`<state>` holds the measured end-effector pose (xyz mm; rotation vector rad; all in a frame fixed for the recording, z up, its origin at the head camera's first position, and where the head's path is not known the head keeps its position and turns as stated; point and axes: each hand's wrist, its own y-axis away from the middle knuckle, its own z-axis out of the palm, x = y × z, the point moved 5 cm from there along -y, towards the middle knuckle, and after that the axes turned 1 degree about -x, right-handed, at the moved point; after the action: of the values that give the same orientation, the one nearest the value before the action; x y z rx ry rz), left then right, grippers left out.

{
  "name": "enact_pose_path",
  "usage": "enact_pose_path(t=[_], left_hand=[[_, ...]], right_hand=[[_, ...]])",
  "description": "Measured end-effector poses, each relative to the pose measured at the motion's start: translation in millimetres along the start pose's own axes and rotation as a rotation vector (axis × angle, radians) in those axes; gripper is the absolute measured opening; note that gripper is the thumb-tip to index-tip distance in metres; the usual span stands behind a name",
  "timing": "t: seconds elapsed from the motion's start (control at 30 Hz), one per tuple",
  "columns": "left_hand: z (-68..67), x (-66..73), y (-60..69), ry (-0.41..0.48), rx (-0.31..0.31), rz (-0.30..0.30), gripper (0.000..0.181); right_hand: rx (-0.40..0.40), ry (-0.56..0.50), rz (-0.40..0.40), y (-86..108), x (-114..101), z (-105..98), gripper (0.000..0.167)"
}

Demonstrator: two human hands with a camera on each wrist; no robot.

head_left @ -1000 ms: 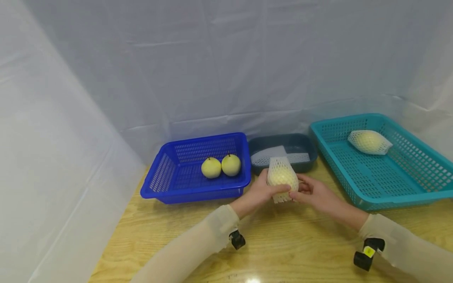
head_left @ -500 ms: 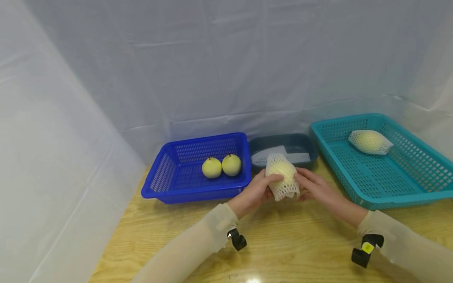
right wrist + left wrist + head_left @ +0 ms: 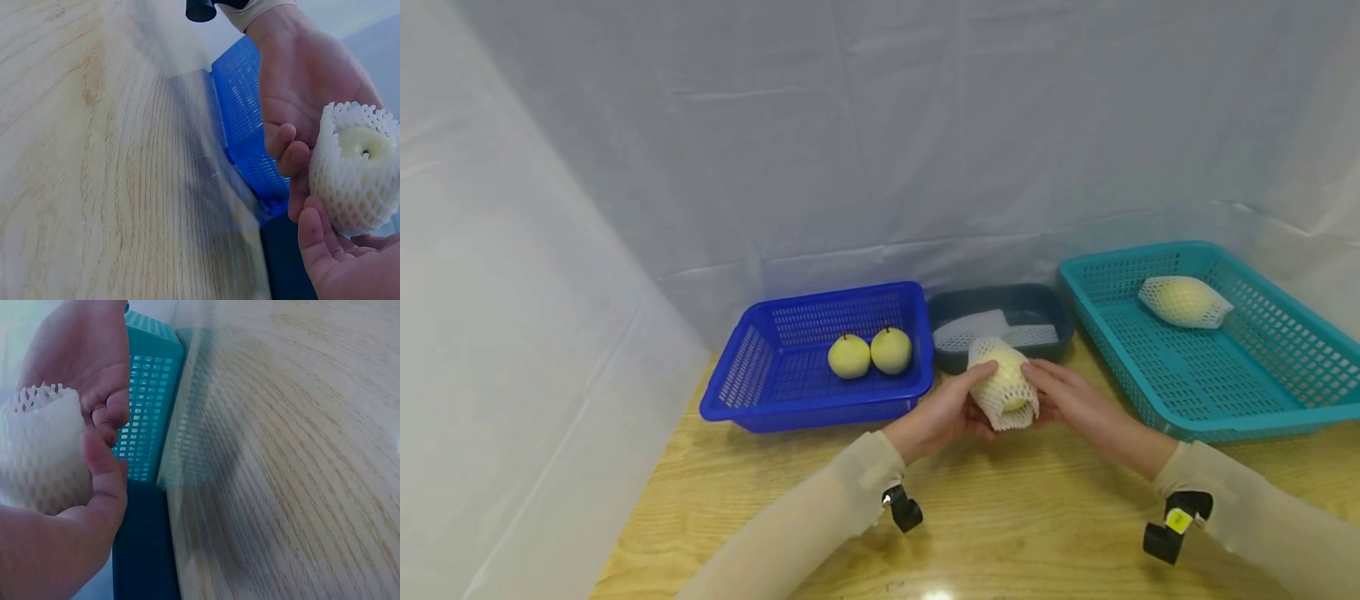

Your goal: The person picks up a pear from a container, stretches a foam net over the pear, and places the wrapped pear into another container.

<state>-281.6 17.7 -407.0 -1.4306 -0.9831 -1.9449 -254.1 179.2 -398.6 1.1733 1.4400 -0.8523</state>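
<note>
Between both hands, above the table, is a pale yellow pear [image 3: 365, 145] inside a white foam net sleeve [image 3: 997, 398]. The sleeve's near end is open, and the right wrist view shows the pear's bottom through it. My left hand [image 3: 942, 414] grips the netted pear from the left, thumb on top and fingers curled beneath. On the right side my right hand [image 3: 1071, 402] holds it too, thumb on top, fingers curled below and partly hidden. In the left wrist view the sleeve's cut edge rises beside the fingers.
A blue basket [image 3: 820, 410] on the left holds two bare pears [image 3: 870, 353]. Behind the hands, a dark bin [image 3: 1037, 292] contains foam net sleeves [image 3: 973, 329]. At right, a teal basket [image 3: 1180, 379] contains another netted pear [image 3: 1185, 302]. White sheeting [image 3: 850, 150] hangs behind the wooden table [image 3: 985, 517].
The netted pear has tilted in the hands, so the sleeve's open end now faces nearer me. Both thumbs have shifted up along it. The baskets have not moved.
</note>
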Motion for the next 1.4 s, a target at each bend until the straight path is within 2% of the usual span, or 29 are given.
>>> enact_pose_path(t=[0.13, 0.27, 0.47, 0.77, 1.0, 1.17, 1.4], left_hand=[[-1.2, -0.5, -2.1, -0.007, 0.049, 0.013, 0.037], [-1.6, 0.7, -2.8, -0.011, 0.069, 0.03, 0.034], [-0.6, 3.9, -2.7, -0.001, 0.064, 0.042, 0.035], [0.6, 4.9, -1.9, -0.002, 0.051, 0.036, 0.042], [1.4, 4.3, -2.8, 0.004, 0.062, 0.017, 0.052], [0.7, 3.3, -4.2, -0.007, 0.092, 0.009, 0.046], [0.6, 5.1, -5.0, -0.008, 0.106, 0.013, 0.047]], right_hand=[[-0.019, -0.014, -0.009, 0.6, 0.5, 1.2, 0.071], [-0.031, -0.029, -0.008, 0.9, 0.7, 2.1, 0.073], [0.005, -0.021, 0.022, 1.2, 0.7, 0.0, 0.076], [0.063, 0.086, 0.113, 2.4, -0.8, -4.1, 0.082], [0.071, 0.109, 0.132, 3.8, -3.3, -3.1, 0.084], [0.086, 0.118, 0.146, 4.6, -5.7, -0.9, 0.087], [0.077, 0.091, 0.116, 5.7, -6.8, -3.1, 0.075]])
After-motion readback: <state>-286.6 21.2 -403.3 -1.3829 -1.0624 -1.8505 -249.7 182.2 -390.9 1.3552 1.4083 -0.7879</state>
